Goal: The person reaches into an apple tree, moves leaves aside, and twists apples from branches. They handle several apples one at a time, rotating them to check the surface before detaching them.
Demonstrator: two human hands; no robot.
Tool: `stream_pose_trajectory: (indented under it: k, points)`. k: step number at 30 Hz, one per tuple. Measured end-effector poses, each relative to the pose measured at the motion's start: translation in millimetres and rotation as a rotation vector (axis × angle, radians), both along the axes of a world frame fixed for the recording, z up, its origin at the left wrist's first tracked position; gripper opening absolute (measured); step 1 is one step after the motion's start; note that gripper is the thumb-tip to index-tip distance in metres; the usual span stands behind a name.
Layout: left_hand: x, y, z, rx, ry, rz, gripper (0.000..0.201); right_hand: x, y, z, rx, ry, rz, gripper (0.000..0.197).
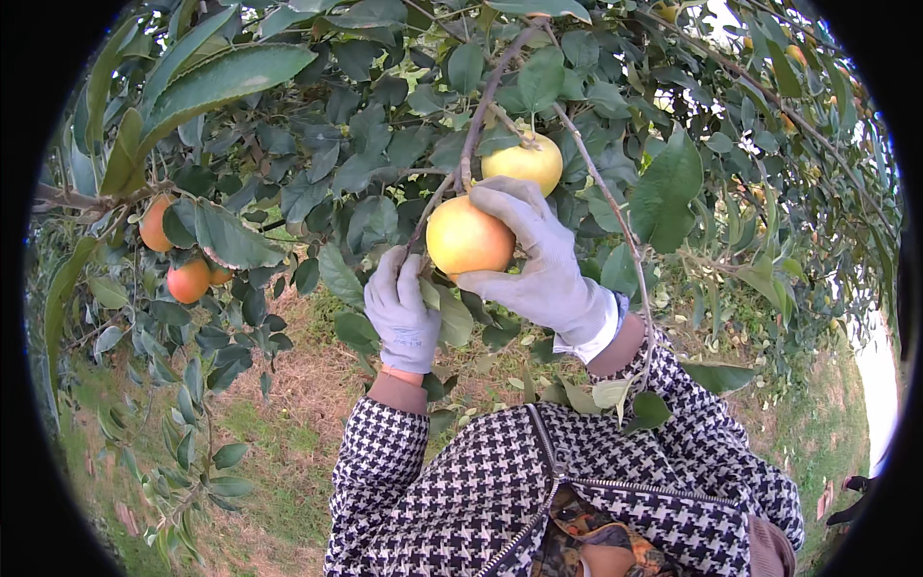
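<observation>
A yellow apple with an orange blush [470, 237] hangs beside a brown branch [484, 106] in the middle of the view. My right hand [543, 260], in a pale grey glove, wraps its fingers and thumb round the apple's right side. Just behind and above it hangs a second, yellower apple [535, 165], partly covered by my right fingers. My left hand [402, 317], gloved alike, is closed at a thin twig [430, 213] left of the held apple. Its fingertips meet the twig among the leaves and are partly hidden.
Two orange-red apples [188, 280] [157, 224] hang among leaves at the left. A long thin shoot [615, 207] runs down past my right wrist. Dense foliage surrounds the hands, with grass and dry ground [279, 442] below. Part of a dark shape [856, 495] shows at the lower right rim.
</observation>
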State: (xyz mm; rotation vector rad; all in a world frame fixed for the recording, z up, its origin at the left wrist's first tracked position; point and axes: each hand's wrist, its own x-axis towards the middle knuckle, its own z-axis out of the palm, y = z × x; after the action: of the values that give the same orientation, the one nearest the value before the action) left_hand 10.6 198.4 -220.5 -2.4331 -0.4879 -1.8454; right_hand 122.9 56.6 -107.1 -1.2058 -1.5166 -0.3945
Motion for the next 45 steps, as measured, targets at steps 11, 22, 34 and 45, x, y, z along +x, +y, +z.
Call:
stream_pose_trajectory:
  k: [11,22,34,45]
  points:
    - [4,12,4,0.109,0.142,0.026,0.044,0,1,0,-0.075,0.077,0.043,0.075]
    - [0,4,20,-0.049,0.329,0.059,0.031,0,-2,-6,-0.094,0.001,-0.018,0.067]
    - [-35,-39,73,-0.325,0.03,-0.329,0.092,42,-39,-6,0.053,0.068,-0.262,0.033]
    - [-25,-12,69,-0.862,-0.169,-0.904,0.115,50,1,-44,0.022,0.171,0.176,0.031]
